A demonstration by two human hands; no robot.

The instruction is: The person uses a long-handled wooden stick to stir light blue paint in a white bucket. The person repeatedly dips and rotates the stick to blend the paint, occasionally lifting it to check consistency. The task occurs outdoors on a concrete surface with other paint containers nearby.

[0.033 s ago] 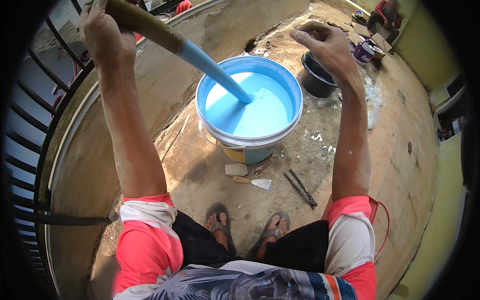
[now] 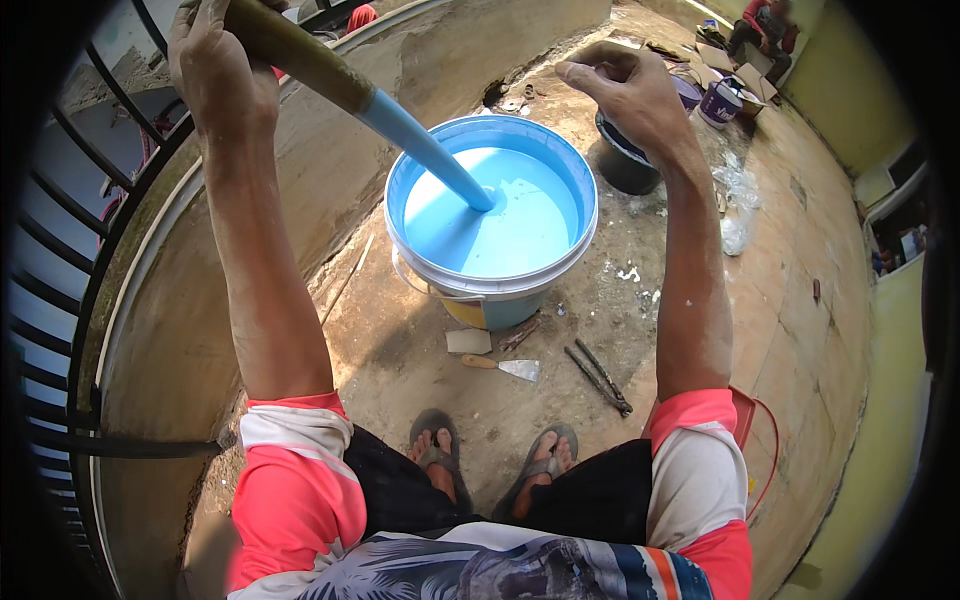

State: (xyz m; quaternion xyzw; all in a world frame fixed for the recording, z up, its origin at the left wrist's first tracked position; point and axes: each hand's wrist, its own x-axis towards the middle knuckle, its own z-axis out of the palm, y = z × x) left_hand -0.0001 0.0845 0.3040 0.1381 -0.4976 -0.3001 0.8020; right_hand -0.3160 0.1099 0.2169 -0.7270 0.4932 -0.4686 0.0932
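My left hand (image 2: 225, 85), raised at the upper left, wraps round a thick stick (image 2: 425, 135). Its upper part is olive-brown; the lower part is coated light blue. The stick slants down into light blue paint (image 2: 530, 220), which hides its lower end. A large round white-rimmed bucket (image 2: 500, 282) holds this paint and stands on the ground before my feet. Off the stick, my right hand (image 2: 640, 100) hovers at the bucket's upper right, in front of a black bucket (image 2: 625, 170). Its fingers curl loosely, with a gap to the thumb and nothing visible in them.
Near my feet lie a putty knife (image 2: 515, 370), a pale block (image 2: 468, 342) and long-handled pincers (image 2: 600, 380). A low wall (image 2: 390, 95) and black railing (image 2: 60, 250) run along the left. Farther right are a purple pail (image 2: 718, 103), clear plastic (image 2: 738, 195) and a seated person (image 2: 762, 35).
My right hand has shifted slightly left and my left hand slightly right. The bucket appears a little farther left in view. The stick stays in the paint.
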